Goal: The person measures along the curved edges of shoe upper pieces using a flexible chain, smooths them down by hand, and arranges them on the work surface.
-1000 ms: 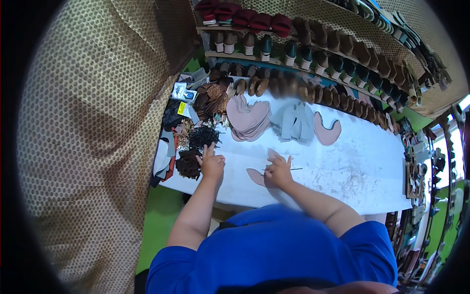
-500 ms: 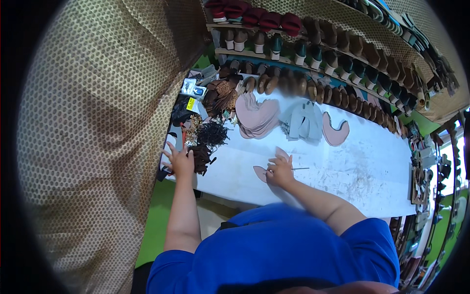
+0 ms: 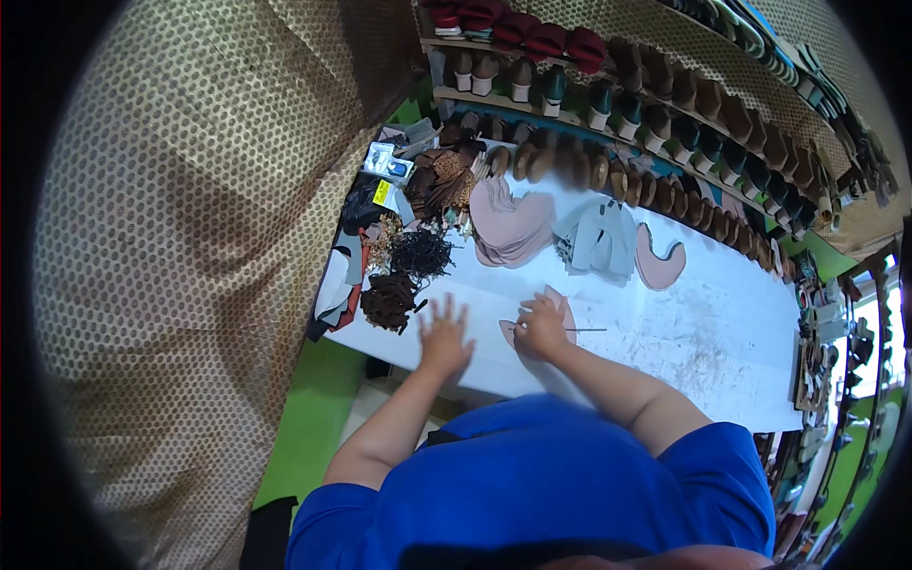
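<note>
My right hand (image 3: 541, 326) rests on a pink curved shoe-upper piece (image 3: 569, 316) lying on the white table. A thin dark rod (image 3: 591, 330), perhaps a pen or an awl, sticks out to the right from its curled fingers. To the left, my left hand (image 3: 445, 334) hovers over or touches the table, fingers spread and holding nothing; it is slightly blurred. Just beyond it lie a heap of dark brown strips (image 3: 388, 302) and a tangle of thin black straps (image 3: 421, 253).
A stack of pink curved pieces (image 3: 508, 226), a stack of grey pieces (image 3: 600, 242) and one pink U-shaped piece (image 3: 657, 269) lie farther back on the table (image 3: 703, 366). Shoes line the shelves (image 3: 570, 122) behind. A patterned curtain (image 3: 209, 247) hangs at left.
My left hand has moved right, from the table's left end beside the brown strips to near my right hand. My right hand stays on the pink piece with the rod.
</note>
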